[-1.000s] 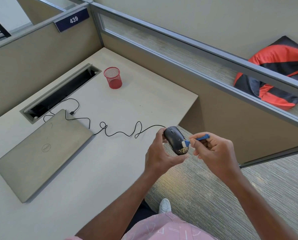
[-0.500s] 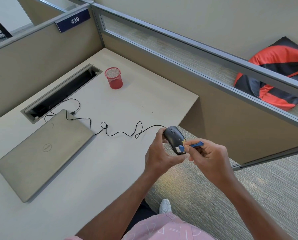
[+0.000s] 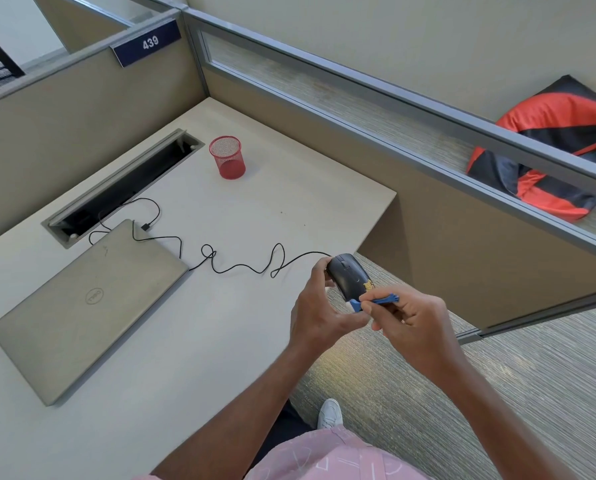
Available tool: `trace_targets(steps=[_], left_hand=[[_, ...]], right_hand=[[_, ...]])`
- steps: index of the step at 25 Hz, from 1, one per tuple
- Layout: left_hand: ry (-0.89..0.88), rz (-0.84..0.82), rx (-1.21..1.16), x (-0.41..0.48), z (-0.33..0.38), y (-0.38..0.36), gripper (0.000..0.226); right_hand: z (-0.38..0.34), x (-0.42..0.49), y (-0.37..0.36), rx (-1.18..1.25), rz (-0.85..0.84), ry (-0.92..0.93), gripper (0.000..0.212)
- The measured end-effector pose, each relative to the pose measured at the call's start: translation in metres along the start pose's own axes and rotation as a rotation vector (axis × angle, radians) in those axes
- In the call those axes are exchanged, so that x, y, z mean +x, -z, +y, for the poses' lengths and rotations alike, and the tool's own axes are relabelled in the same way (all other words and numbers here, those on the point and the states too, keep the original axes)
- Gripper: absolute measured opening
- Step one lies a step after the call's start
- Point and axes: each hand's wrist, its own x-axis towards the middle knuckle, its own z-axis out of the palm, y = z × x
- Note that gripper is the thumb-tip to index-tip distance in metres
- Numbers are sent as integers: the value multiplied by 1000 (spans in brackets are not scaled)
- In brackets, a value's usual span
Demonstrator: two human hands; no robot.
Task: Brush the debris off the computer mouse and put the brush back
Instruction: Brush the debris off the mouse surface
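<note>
There is just one camera, and it sits up on the person's head. It looks forward and down, from high above the desk (image 3: 192, 341). The two hands (image 3: 324, 317) are the nearest things, close in front of it near the middle of the picture, out past the desk's edge. The laptop (image 3: 85, 299) lies lower left, and the red cup (image 3: 227, 157) is farther back by the corner walls. The floor (image 3: 497, 393) fills the right side, and straight below I can see a shoe (image 3: 329, 414). The wide lens seems to bend the edges a little.
</note>
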Motion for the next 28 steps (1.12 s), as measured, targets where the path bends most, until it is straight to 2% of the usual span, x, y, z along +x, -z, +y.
trace_targets(steps=[12,18,24,28], left_hand=[[7,-10,-28,0,-1,-2,105],[14,0,-25,3,-3,0,111],[18,-14,-22,5,-3,-4,110],[1,-6,-8,6,-5,-5,107]], right_hand=[[19,7,29,91,-73,-57,29],[37,14,46,62,-65,-63,23],[33,11,31,283,-93,-67,23],[34,8,23,306,-97,-70,22]])
